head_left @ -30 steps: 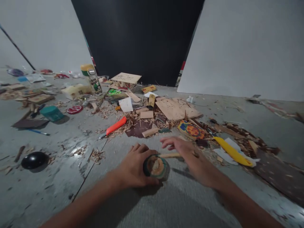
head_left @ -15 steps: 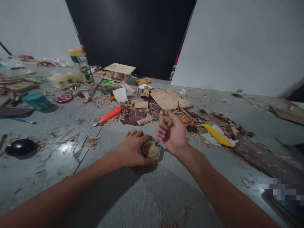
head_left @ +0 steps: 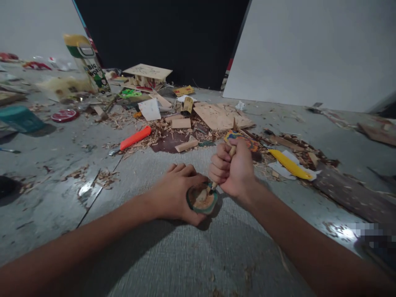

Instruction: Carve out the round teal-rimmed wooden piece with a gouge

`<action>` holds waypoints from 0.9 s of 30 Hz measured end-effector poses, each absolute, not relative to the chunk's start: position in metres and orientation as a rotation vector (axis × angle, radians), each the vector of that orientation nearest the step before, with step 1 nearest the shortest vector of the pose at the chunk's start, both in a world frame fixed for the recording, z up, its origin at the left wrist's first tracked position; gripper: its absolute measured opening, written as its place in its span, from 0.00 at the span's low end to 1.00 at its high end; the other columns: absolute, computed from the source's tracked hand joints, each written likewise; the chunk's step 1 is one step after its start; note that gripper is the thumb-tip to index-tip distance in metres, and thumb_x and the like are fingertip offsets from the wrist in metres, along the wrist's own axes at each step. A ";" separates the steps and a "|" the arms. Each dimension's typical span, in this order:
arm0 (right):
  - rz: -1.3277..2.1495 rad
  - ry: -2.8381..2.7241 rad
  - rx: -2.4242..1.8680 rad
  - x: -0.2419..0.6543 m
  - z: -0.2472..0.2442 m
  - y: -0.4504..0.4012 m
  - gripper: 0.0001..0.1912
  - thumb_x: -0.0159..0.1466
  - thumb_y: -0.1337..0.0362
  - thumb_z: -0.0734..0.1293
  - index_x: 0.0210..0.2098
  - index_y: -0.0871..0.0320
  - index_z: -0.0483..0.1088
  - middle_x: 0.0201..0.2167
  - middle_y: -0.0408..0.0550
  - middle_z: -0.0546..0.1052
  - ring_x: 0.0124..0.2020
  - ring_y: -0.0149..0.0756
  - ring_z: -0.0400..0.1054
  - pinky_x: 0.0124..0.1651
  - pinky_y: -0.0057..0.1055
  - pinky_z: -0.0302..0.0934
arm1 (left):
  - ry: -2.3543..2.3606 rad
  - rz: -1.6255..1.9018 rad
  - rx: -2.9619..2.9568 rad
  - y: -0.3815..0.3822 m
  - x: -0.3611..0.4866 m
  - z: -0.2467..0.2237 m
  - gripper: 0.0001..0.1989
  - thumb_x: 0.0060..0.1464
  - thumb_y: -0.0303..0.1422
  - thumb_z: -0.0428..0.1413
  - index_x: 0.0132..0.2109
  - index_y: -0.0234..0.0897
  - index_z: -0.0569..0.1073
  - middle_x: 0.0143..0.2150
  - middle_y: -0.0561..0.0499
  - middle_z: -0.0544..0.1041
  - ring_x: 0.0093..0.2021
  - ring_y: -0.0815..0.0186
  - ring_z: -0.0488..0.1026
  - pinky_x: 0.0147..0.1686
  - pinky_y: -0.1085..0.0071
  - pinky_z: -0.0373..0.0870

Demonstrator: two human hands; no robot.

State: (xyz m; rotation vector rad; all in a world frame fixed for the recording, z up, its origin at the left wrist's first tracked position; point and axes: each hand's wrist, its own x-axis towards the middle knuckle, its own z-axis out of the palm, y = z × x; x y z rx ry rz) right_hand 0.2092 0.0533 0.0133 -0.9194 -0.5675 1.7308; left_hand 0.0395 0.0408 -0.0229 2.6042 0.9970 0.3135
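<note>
My left hand (head_left: 173,194) grips a small round wooden piece (head_left: 206,202) with a green rim and a hollowed, bare-wood inside. It rests on the grey surface, tilted towards me. Wrapped in a fist, my right hand (head_left: 236,171) holds a carving tool (head_left: 232,151) with a pale wooden handle. The tool's dark tip meets the near-right part of the rim. Most of the handle is hidden by my fingers. Beyond my right hand lies a brightly patterned piece (head_left: 250,143).
Wood shavings and offcuts (head_left: 181,123) lie beyond my hands. An orange utility knife (head_left: 135,138) is at left, a yellow-handled one (head_left: 289,164) at right. Further back are a plywood sheet (head_left: 221,116), a red lid (head_left: 64,116), a teal container (head_left: 21,119) and a bottle (head_left: 93,72).
The view has shifted slightly. The wooden piece is turned so more of its hollow shows, and my right fist has rolled, with the tool's handle end now pointing upward.
</note>
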 end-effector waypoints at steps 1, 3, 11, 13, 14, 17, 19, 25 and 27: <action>1.748 -0.540 -0.946 0.209 0.012 0.054 0.25 0.65 0.53 0.53 0.14 0.53 0.45 0.09 0.33 0.42 0.12 0.24 0.29 0.11 0.23 0.33 | 0.968 0.308 2.623 0.041 0.039 -0.023 0.34 0.37 0.54 0.63 0.52 0.44 0.75 0.41 0.48 0.70 0.44 0.55 0.67 0.49 0.57 0.61; 1.778 -0.489 -0.992 0.209 0.010 0.058 0.24 0.66 0.55 0.53 0.15 0.53 0.45 0.09 0.32 0.41 0.12 0.24 0.29 0.11 0.22 0.32 | 0.927 0.302 2.645 0.041 0.039 -0.024 0.36 0.37 0.56 0.63 0.52 0.42 0.75 0.42 0.47 0.70 0.45 0.54 0.66 0.49 0.56 0.61; 1.899 -0.379 -1.091 0.212 0.000 0.065 0.23 0.68 0.59 0.51 0.17 0.53 0.44 0.10 0.31 0.42 0.12 0.24 0.29 0.11 0.22 0.31 | 0.849 0.268 2.634 0.042 0.038 -0.022 0.39 0.39 0.60 0.62 0.54 0.41 0.75 0.46 0.43 0.71 0.47 0.51 0.67 0.50 0.52 0.62; 1.905 -0.372 -1.089 0.212 0.001 0.064 0.23 0.68 0.58 0.51 0.17 0.53 0.44 0.10 0.31 0.42 0.12 0.24 0.29 0.11 0.22 0.31 | 0.814 0.276 2.621 0.041 0.037 -0.021 0.39 0.41 0.60 0.61 0.55 0.40 0.74 0.47 0.42 0.71 0.47 0.51 0.67 0.50 0.51 0.62; 1.902 -0.373 -1.083 0.212 0.001 0.064 0.23 0.68 0.58 0.51 0.17 0.53 0.44 0.10 0.31 0.42 0.12 0.24 0.30 0.11 0.22 0.31 | 0.809 0.284 2.615 0.040 0.036 -0.021 0.40 0.41 0.60 0.61 0.55 0.40 0.74 0.47 0.42 0.71 0.47 0.50 0.67 0.51 0.51 0.62; 1.864 -0.390 -1.051 0.212 0.005 0.063 0.23 0.68 0.57 0.51 0.17 0.52 0.44 0.10 0.31 0.42 0.12 0.24 0.30 0.11 0.22 0.31 | 0.838 0.368 2.555 0.041 0.036 -0.023 0.43 0.38 0.61 0.63 0.56 0.39 0.74 0.47 0.41 0.71 0.48 0.48 0.67 0.51 0.49 0.62; 1.818 -0.411 -1.024 0.212 0.007 0.062 0.23 0.67 0.56 0.52 0.17 0.53 0.44 0.10 0.31 0.42 0.12 0.25 0.29 0.11 0.22 0.31 | 0.858 0.530 2.345 0.045 0.034 -0.026 0.41 0.37 0.58 0.65 0.55 0.40 0.74 0.47 0.43 0.71 0.48 0.51 0.68 0.50 0.52 0.64; 1.757 -0.496 -0.976 0.211 0.014 0.057 0.22 0.65 0.56 0.53 0.17 0.53 0.46 0.10 0.32 0.43 0.13 0.25 0.30 0.12 0.23 0.31 | 0.589 1.030 1.103 0.061 0.028 -0.024 0.32 0.44 0.55 0.65 0.21 0.37 0.56 0.15 0.62 0.52 0.16 0.77 0.46 0.19 0.74 0.46; 1.761 -0.528 -0.974 0.210 0.014 0.056 0.22 0.65 0.56 0.53 0.16 0.53 0.46 0.10 0.32 0.44 0.13 0.25 0.30 0.12 0.23 0.31 | 0.437 0.939 0.965 0.061 0.026 -0.018 0.39 0.40 0.60 0.63 0.20 0.37 0.47 0.14 0.62 0.46 0.15 0.78 0.41 0.17 0.74 0.42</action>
